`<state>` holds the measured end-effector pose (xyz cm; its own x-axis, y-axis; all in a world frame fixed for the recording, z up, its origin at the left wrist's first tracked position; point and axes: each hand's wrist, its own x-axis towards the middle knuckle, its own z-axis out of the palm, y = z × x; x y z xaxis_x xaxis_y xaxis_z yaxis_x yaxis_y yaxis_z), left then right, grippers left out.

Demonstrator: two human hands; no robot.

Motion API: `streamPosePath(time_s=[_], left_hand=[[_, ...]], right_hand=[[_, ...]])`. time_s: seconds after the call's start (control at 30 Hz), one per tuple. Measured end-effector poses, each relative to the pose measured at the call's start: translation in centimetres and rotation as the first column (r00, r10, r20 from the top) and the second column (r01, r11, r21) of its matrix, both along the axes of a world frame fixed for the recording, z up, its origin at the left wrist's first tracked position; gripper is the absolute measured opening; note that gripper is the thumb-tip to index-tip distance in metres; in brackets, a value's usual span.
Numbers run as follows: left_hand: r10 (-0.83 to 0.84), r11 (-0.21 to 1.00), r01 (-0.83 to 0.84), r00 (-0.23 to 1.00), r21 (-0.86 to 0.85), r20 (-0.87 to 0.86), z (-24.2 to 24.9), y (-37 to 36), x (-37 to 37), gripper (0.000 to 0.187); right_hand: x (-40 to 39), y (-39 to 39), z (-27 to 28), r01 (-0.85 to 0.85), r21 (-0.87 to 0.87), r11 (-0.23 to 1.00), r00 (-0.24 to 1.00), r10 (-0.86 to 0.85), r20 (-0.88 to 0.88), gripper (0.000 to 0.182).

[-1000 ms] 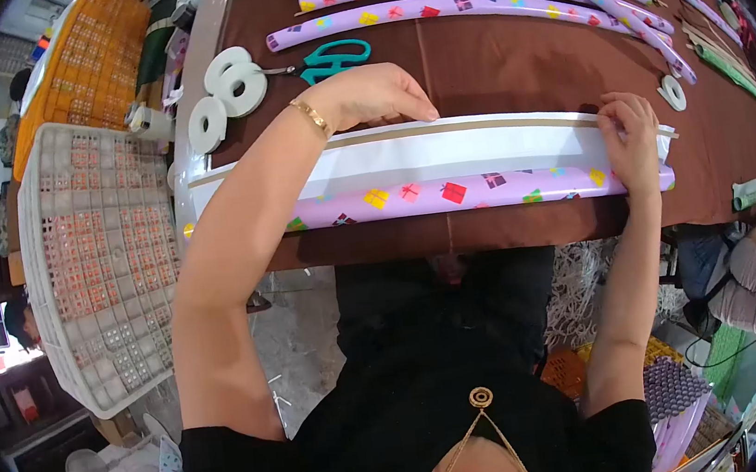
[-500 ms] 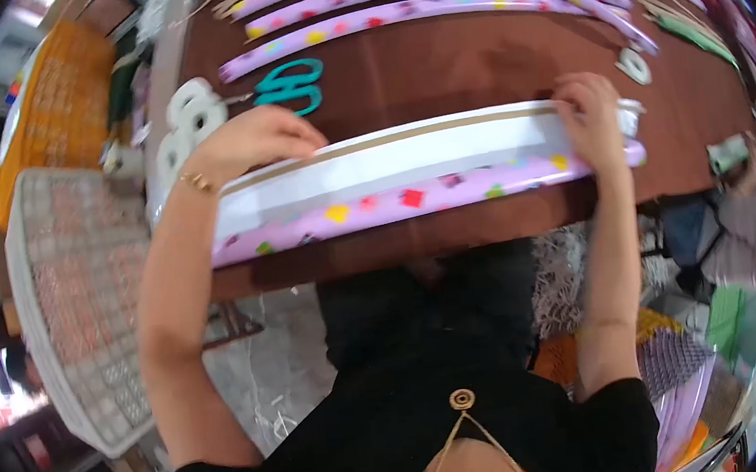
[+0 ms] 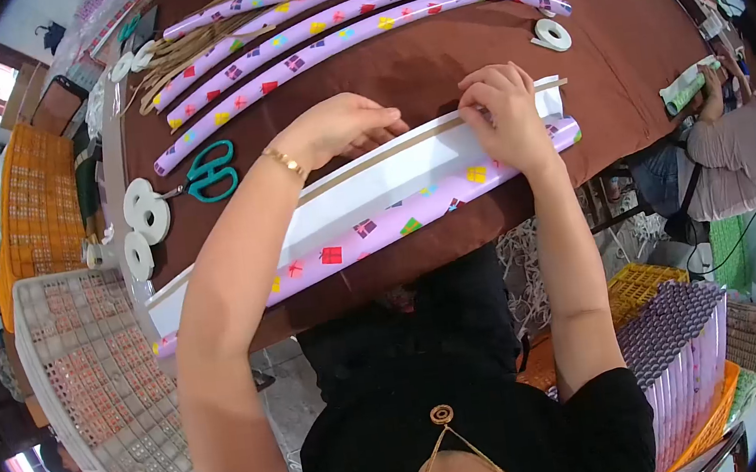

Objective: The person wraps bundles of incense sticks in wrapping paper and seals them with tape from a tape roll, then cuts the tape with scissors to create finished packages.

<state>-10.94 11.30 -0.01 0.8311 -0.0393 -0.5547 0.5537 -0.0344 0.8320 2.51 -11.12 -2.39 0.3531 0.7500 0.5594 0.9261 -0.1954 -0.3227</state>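
Observation:
A lilac gift-print wrapping paper roll [image 3: 409,225] lies along the front table edge, its white inner side turned up. Along the far edge of that white side runs a narrow brown strip [image 3: 343,175], its right end sticking out past the paper. My left hand [image 3: 343,133], bracelet on the wrist, is at the paper's far edge with fingers bent together; what they pinch, if anything, is hidden. To its right, my right hand [image 3: 504,114] has its fingers closed over the paper's edge at the strip.
Several finished lilac rolls [image 3: 308,31] lie across the brown table [image 3: 604,89]. Teal scissors [image 3: 210,173] and white tape rolls [image 3: 150,217] are at left, another tape roll [image 3: 551,33] at right. A crate [image 3: 105,379] stands left; a co-worker [image 3: 736,144] handles a green roll [image 3: 686,93].
The view has shifted and turned, so the roll now slants up to the right. My right hand has come inward along the strip, closer to my left hand, leaving the paper's right end exposed.

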Motion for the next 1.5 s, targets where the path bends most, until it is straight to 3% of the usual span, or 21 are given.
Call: streamPosePath(time_s=[0.23, 0.67, 0.93, 1.03, 1.07, 1.1, 1.13, 1.17, 1.23, 1.33, 1.5], left_hand=[[-0.033, 0.999, 0.033, 0.999, -0.022, 0.008, -0.4, -2.1, 3.8, 0.030], [-0.024, 0.999, 0.022, 0.998, 0.023, 0.056, -0.2, -2.0, 2.8, 0.024], [-0.054, 0.998, 0.057, 0.992, -0.024, 0.117, 0.4, -2.3, 2.9, 0.023], [-0.048, 0.999, 0.048, 0.989, 0.000, 0.139, 1.4, -2.3, 2.3, 0.026], [0.017, 0.985, -0.057, 0.972, 0.162, 0.236, 1.7, -2.4, 1.9, 0.027], [0.064, 0.935, -0.175, 0.939, 0.309, 0.338, 1.9, -2.5, 1.3, 0.027], [-0.041, 0.762, -0.263, 0.893, 0.592, 0.449, 2.5, -3.2, 0.1, 0.031], [-0.033, 0.759, -0.265, 0.896, 0.594, 0.443, 3.1, -4.1, -1.3, 0.031], [-0.433, 0.378, -0.362, 0.744, 0.852, 0.509, 3.7, -6.4, -4.5, 0.038], [-0.515, 0.367, -0.277, 0.734, 0.888, 0.443, 1.4, -10.1, -8.5, 0.059], [-0.467, 0.265, -0.258, 0.809, 0.929, 0.358, -1.6, -11.0, -9.9, 0.064]], right_hand=[[-0.2, -0.2, 0.1, 0.013, 0.017, 1.000, 1.000, -0.012, -0.027, 0.007], [-0.3, -0.3, 0.0, 0.046, 0.045, 0.998, 0.998, -0.043, -0.054, 0.007], [-0.5, -0.8, 0.7, 0.114, 0.012, 0.993, 0.993, -0.114, -0.007, 0.023], [-0.4, -0.7, 0.1, 0.168, -0.009, 0.986, 0.986, -0.168, -0.013, 0.031], [-0.4, -0.6, 0.1, 0.165, -0.009, 0.986, 0.986, -0.165, -0.018, 0.031], [-0.3, -0.5, 0.0, 0.193, -0.011, 0.981, 0.981, -0.193, 0.001, 0.036], [-0.3, -0.3, -0.1, 0.219, -0.012, 0.976, 0.976, -0.219, 0.018, 0.041], [-0.4, -0.2, -0.2, 0.210, -0.013, 0.978, 0.978, -0.210, 0.012, 0.041], [-0.4, -0.1, -0.4, 0.290, -0.028, 0.957, 0.957, -0.288, 0.040, 0.048], [0.0, 0.1, -0.8, 0.322, -0.103, 0.941, 0.947, -0.317, 0.055, 0.057], [1.2, 1.0, -1.2, 0.419, -0.304, 0.856, 0.905, -0.419, 0.071, 0.072]])
